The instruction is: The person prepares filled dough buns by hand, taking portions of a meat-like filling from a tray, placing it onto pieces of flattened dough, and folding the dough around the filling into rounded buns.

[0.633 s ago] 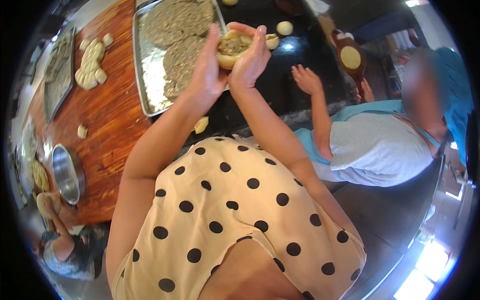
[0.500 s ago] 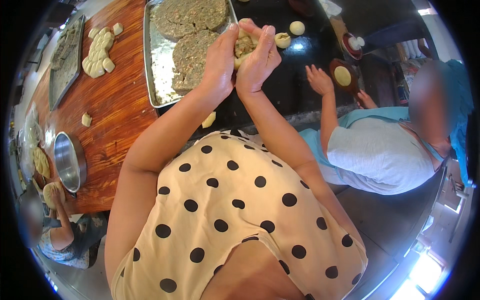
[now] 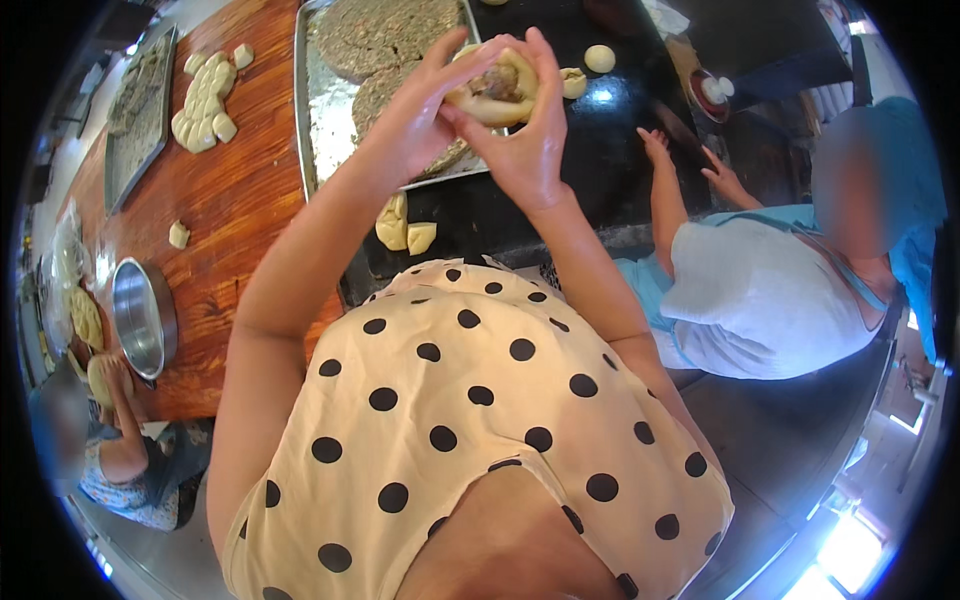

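Cupped between my hands is a round of pale dough, with a brown-grey lump of filling showing in its open middle. My left hand curves round its left side, and my right hand grips it from the right and below. Under and beyond my left hand lies a metal tray with thick, speckled round slabs of filling. Two cut dough pieces rest on the black counter near me. A smooth dough ball and a folded dough piece sit right of my hands.
On the wooden table at left are clustered dough pieces, another metal tray and a round metal pan. A co-worker in a light shirt reaches over the counter at right; another person handles dough at lower left.
My hands have spread a little and turned, so the dough and filling show more. The right co-worker's hands have moved, and the brown paddle with a dough disc is no longer seen there.
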A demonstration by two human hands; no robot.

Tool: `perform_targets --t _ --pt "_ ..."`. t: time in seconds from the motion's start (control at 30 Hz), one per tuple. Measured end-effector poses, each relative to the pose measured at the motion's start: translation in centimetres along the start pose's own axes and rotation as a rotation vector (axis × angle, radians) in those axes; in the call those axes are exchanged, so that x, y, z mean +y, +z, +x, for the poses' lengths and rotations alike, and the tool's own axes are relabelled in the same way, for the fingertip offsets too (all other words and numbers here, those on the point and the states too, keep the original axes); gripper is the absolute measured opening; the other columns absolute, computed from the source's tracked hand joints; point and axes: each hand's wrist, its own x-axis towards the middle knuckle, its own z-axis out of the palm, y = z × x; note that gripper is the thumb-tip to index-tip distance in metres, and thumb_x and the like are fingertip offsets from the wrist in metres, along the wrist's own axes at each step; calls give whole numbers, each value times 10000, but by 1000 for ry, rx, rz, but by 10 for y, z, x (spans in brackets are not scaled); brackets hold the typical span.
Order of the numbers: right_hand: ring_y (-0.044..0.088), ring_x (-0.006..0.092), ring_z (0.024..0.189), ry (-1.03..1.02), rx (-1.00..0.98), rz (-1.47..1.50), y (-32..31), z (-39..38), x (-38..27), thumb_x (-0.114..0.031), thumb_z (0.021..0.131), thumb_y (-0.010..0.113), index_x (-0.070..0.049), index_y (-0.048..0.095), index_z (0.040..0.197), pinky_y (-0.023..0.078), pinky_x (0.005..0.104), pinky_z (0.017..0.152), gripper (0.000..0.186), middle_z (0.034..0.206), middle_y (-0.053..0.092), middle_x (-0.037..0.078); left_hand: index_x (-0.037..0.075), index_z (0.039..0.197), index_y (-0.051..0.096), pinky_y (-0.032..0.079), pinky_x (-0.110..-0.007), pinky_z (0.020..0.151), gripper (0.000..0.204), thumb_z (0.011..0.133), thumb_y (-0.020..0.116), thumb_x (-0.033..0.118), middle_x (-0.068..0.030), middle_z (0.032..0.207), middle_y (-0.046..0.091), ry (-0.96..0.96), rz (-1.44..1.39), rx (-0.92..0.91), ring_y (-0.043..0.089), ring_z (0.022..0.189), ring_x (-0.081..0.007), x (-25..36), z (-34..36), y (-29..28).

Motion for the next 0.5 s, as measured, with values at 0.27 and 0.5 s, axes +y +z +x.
perform_targets --t 0.27,0.5 --pt "561 354 1123 -146 -146 -115 -29 11 -20 -237 604 879 -42 470 1335 338 479 1099 860 1203 606 113 19 1301 491 516 -282 876 445 944 652 229 -78 1151 602 -95 130 -124 610 1038 -133 4 -21 8" --pt "625 311 1050 -350 94 -187 -16 8 -18 -232 630 866 -35 496 1306 330 538 1110 796 1125 640 125 23 1307 493 513 -282 884 450 935 665 210 -69 1154 598 -23 -22 -62 602 1052 -128 6 -30 26"
